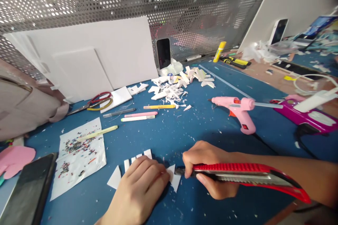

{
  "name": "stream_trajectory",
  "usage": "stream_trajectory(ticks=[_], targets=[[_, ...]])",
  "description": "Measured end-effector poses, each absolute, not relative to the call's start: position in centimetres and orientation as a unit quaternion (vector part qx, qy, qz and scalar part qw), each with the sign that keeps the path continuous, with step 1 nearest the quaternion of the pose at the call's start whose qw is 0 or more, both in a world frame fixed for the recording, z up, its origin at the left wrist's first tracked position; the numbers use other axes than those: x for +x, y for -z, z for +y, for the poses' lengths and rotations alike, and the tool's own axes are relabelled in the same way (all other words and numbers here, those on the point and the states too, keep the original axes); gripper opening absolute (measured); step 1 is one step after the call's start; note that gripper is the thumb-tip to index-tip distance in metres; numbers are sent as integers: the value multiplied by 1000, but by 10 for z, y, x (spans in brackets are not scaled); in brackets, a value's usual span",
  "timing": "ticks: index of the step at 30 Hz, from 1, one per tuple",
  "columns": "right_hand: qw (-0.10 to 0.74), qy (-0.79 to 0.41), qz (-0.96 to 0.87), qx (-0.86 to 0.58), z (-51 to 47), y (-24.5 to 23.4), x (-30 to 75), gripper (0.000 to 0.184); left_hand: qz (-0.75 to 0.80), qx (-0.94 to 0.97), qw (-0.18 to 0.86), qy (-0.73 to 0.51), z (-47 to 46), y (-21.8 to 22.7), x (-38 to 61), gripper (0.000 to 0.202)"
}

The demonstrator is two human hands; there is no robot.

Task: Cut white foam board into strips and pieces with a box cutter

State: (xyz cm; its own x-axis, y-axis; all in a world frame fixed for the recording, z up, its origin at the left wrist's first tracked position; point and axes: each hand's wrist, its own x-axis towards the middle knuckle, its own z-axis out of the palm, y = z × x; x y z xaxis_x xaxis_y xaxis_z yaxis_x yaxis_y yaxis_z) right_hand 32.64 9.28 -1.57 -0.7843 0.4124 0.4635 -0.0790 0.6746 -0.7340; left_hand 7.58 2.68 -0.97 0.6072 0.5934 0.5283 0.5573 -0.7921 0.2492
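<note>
My left hand (139,190) lies palm down on a small white foam cut-out (116,177) on the blue mat, fingers curled and pressing it flat. White tabs of the piece stick out above my knuckles, and pointed corners show at both sides. My right hand (208,172) is wrapped round a red utility knife (248,177), its blade tip touching the white piece's right corner (174,179) just beside my left fingers.
A pink glue gun (239,110) stands at mid right. White foam scraps (174,89), pens (139,114), scissors (95,102) and white boards (87,59) lie behind. Paper with confetti bits (79,154) and a dark phone (26,190) are at left.
</note>
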Motion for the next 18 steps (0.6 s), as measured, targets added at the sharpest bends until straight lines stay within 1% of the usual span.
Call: stream_trajectory(ticks=[3,6,9,13,18], targets=[[309,-394,-860,-103,93,17,327,17,314,898,38,-306,26,7,76,28],[305,-374,-870,-103,93,13,328,17,318,897,43,-304,27,2,78,19],[300,-357,-878,-108,91,8,326,22,333,898,44,-285,27,-3,81,13],[300,-347,-882,-111,87,4,324,27,347,892,24,-288,28,-5,84,20],[277,-328,-899,-89,86,-1,324,27,330,903,6,-277,30,-7,84,23]])
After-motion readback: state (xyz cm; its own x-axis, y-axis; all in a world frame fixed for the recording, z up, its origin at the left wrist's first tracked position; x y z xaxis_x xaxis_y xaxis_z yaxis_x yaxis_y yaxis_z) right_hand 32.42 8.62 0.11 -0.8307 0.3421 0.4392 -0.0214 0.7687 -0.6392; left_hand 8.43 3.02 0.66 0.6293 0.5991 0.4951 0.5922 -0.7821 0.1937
